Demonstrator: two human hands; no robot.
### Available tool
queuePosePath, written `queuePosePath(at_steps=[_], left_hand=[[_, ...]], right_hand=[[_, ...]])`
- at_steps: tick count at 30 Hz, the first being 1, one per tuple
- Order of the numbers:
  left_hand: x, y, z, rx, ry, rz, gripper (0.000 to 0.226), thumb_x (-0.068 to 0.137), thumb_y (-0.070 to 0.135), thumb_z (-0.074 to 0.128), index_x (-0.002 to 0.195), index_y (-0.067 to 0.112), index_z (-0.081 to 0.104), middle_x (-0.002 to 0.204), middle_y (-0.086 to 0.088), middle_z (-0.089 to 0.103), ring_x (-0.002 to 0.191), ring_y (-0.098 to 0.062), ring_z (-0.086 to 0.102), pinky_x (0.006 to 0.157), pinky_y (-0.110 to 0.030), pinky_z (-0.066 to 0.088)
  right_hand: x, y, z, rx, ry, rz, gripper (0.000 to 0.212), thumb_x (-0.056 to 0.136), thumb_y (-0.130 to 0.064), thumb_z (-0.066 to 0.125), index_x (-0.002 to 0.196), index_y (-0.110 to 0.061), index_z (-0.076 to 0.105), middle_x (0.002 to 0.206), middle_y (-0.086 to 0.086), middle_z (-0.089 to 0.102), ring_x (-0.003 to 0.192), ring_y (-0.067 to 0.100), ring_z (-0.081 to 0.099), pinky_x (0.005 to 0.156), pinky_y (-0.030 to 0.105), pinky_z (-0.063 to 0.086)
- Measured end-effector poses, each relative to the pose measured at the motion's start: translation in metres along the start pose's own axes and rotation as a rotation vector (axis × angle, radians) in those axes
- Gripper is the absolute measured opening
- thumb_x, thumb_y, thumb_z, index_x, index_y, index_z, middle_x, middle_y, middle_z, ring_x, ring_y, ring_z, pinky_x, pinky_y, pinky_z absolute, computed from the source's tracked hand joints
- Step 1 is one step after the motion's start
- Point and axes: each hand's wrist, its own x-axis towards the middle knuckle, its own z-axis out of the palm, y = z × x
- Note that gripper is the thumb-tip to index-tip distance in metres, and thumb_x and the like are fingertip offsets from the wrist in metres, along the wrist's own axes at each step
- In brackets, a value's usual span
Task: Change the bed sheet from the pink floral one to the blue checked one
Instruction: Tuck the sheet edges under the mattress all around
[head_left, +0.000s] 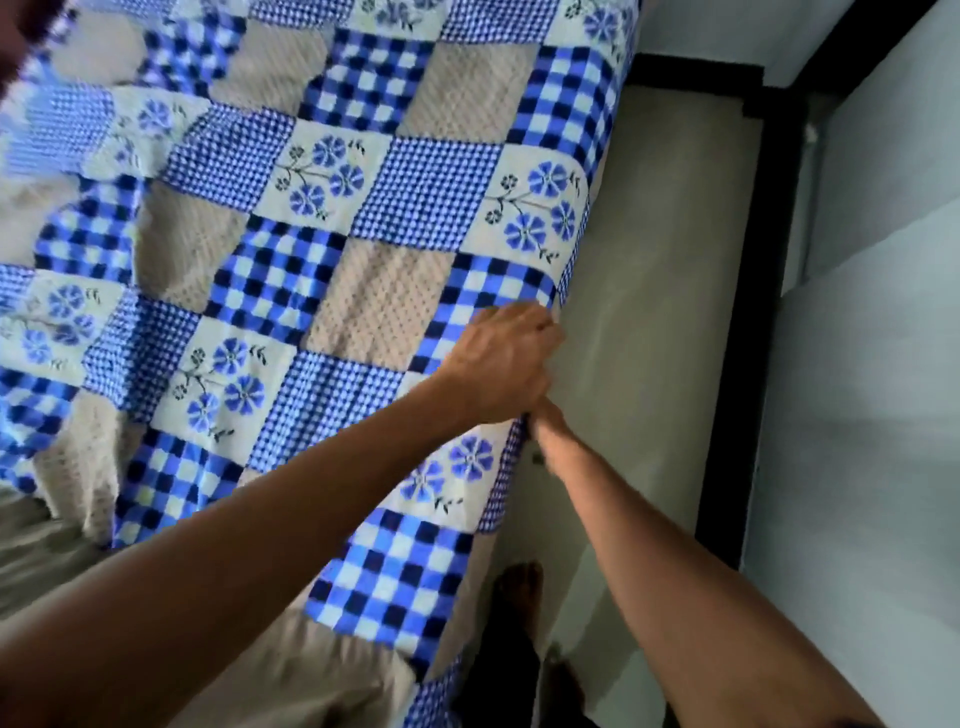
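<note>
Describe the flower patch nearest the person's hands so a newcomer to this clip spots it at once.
Take the blue checked sheet that fills most of the view and follow its right edge to where the left hand grips it. Just below that hand in the picture lies the flower patch: a pale square of blue blossoms at the very edge, while the squares around it are checked.
</note>
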Motion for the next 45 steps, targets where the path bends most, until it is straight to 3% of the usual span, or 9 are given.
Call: queuePosePath(at_steps=[6, 13, 17, 20, 24, 29, 32, 37, 45], left_hand=[[0.078, -0.051, 0.015, -0.084, 0.107, -0.208, 0.058, 0.089, 0.035, 0.054, 0.142, 0.012, 0.048, 0.161, -0.011, 0.028, 0.152, -0.031, 0.015, 0.118, -0.054, 0.025], [0.187, -0.072, 0.02, -0.101, 0.188, -0.241, 0.053, 0.095, 0.029, 0.046, 0.145, 0.011, 0.045, 0.161, -0.01, 0.029, 0.152, -0.028, 0.014, 0.122, -0.052, 0.021], [0.266, -0.09, 0.018, -0.078, 0.192, -0.245, 0.055, 0.085, 0.023, 0.058, 0.139, 0.012, 0.054, 0.157, -0.012, 0.037, 0.15, -0.032, 0.021, 0.121, -0.052, 0.022], [0.319, -0.082, 0.011, -0.096, 0.1, -0.217, 0.054, 0.08, 0.023, 0.061, 0.134, 0.014, 0.06, 0.157, -0.014, 0.036, 0.15, -0.032, 0.02, 0.122, -0.05, 0.02], [0.371, -0.069, 0.002, -0.288, 0.106, -0.285, 0.05, 0.084, 0.014, 0.06, 0.133, 0.008, 0.06, 0.154, -0.016, 0.039, 0.148, -0.032, 0.025, 0.121, -0.038, 0.018], [0.423, -0.07, 0.0, -0.538, 0.06, -0.453, 0.062, 0.086, 0.017, 0.052, 0.146, 0.002, 0.043, 0.152, -0.016, 0.041, 0.143, -0.029, 0.033, 0.122, -0.035, 0.021], [0.467, -0.086, -0.002, -0.576, 0.038, -0.458, 0.068, 0.089, 0.013, 0.057, 0.151, 0.003, 0.032, 0.156, -0.014, 0.035, 0.146, -0.026, 0.029, 0.118, -0.022, 0.012], [0.553, -0.12, 0.011, -0.622, 0.046, -0.46, 0.078, 0.088, 0.014, 0.061, 0.154, 0.002, 0.023, 0.16, -0.016, 0.026, 0.15, -0.028, 0.02, 0.123, -0.029, 0.01], [0.629, -0.137, 0.029, -0.542, 0.135, -0.65, 0.093, 0.088, 0.03, 0.062, 0.158, 0.005, 0.005, 0.166, -0.011, 0.009, 0.153, -0.02, 0.009, 0.125, -0.03, 0.008]], right_hand=[[0.06, -0.004, -0.062, -0.234, 0.251, 0.001, 0.035, 0.107, -0.021, 0.041, 0.126, 0.0, 0.062, 0.132, 0.019, 0.061, 0.124, 0.032, 0.056, 0.099, 0.029, 0.039], [0.152, -0.16, -0.082, 0.076, 0.186, -0.461, 0.055, 0.104, -0.046, 0.033, 0.153, -0.022, 0.035, 0.157, -0.004, 0.038, 0.144, 0.008, 0.036, 0.116, 0.024, 0.029], [0.209, -0.17, -0.099, -0.245, -0.081, -0.077, 0.045, 0.106, -0.032, 0.039, 0.141, -0.008, 0.051, 0.142, 0.014, 0.055, 0.132, 0.03, 0.051, 0.099, 0.033, 0.042], [0.23, -0.159, -0.136, -0.553, -0.013, 0.011, 0.039, 0.098, -0.033, 0.043, 0.115, -0.007, 0.067, 0.121, 0.021, 0.067, 0.112, 0.039, 0.061, 0.077, 0.035, 0.041], [0.254, -0.206, -0.179, -0.381, 0.165, -0.082, 0.026, 0.098, -0.018, 0.045, 0.098, -0.008, 0.069, 0.105, 0.016, 0.072, 0.098, 0.036, 0.064, 0.071, 0.034, 0.039], [0.32, -0.297, -0.228, -0.278, 0.292, -0.247, 0.03, 0.093, -0.021, 0.052, 0.115, -0.013, 0.071, 0.12, 0.007, 0.07, 0.112, 0.022, 0.063, 0.102, 0.041, 0.048], [0.359, -0.37, -0.258, -0.439, 0.279, -0.403, 0.034, 0.097, -0.011, 0.055, 0.129, -0.01, 0.065, 0.134, 0.006, 0.063, 0.125, 0.022, 0.057, 0.109, 0.033, 0.042], [0.444, -0.448, -0.294, -0.903, 0.184, -0.647, 0.046, 0.092, -0.004, 0.06, 0.138, -0.003, 0.056, 0.141, 0.015, 0.056, 0.126, 0.034, 0.055, 0.105, 0.032, 0.041], [0.512, -0.504, -0.284, -1.275, -0.135, -1.118, 0.036, 0.094, -0.015, 0.041, 0.111, -0.001, 0.069, 0.108, 0.017, 0.067, 0.102, 0.031, 0.06, 0.089, 0.033, 0.046]])
